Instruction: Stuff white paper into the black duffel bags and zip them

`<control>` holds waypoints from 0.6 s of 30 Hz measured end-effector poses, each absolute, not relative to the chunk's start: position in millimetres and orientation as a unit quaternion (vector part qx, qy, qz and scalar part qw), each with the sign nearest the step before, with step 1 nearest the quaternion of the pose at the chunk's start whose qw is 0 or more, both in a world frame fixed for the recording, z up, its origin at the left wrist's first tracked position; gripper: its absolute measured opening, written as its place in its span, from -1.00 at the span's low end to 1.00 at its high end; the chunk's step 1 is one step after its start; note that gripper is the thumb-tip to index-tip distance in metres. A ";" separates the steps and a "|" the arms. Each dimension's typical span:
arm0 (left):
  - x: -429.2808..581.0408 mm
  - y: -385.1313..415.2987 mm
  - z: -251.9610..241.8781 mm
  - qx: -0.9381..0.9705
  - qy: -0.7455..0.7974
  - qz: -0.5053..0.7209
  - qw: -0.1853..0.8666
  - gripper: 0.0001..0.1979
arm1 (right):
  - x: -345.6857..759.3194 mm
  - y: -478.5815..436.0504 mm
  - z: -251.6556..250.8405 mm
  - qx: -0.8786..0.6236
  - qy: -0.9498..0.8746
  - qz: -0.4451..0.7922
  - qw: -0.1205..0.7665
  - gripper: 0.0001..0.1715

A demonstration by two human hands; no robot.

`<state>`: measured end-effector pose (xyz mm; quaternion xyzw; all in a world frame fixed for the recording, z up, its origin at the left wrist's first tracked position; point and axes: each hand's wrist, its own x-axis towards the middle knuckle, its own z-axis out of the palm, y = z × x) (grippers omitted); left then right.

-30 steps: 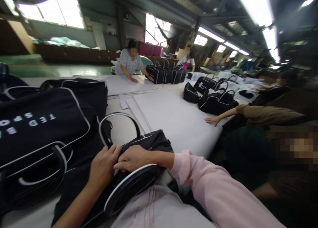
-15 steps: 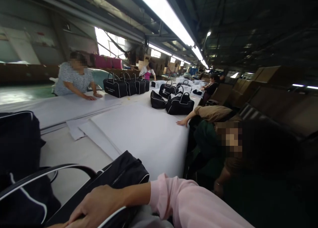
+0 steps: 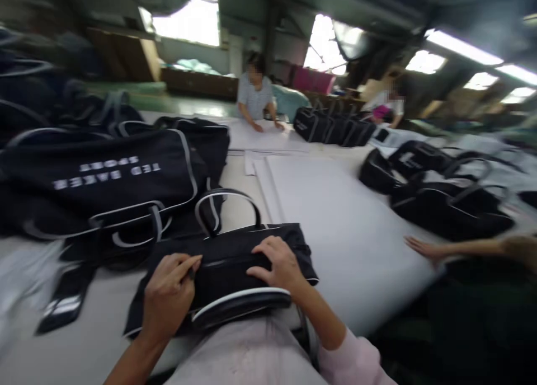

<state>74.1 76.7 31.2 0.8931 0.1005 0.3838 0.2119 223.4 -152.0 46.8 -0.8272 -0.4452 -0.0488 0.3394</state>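
White-piped black bag (image 3: 224,278) lies on the table (image 3: 50,346) before me

At the left, a big dark bag (image 3: 104,192) shows its TED BAKER SPORT lettering upside down to me. Beside it, my left hand (image 3: 170,290) is curled on the black bag's top, thumb and finger pinched round a small dark tab, too blurred to make out. Between my hands the cloth is matt black, slightly creased, with a darker strip running lengthwise. The far handle (image 3: 229,192) arches upright; the near handle (image 3: 243,309) tips towards me, both edged in white. My right hand (image 3: 277,262) rests loosely on the top, thumb and fingers spread apart. Further right, white sheets (image 3: 335,222) lie flat, touched by a co-worker's hand (image 3: 428,249).
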 end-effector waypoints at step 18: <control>12.3 174.5 -50.8 0.571 0.517 0.262 0.581 -0.59 | 222.8 -158.1 41.0 -0.781 -0.463 -0.148 0.391 -0.87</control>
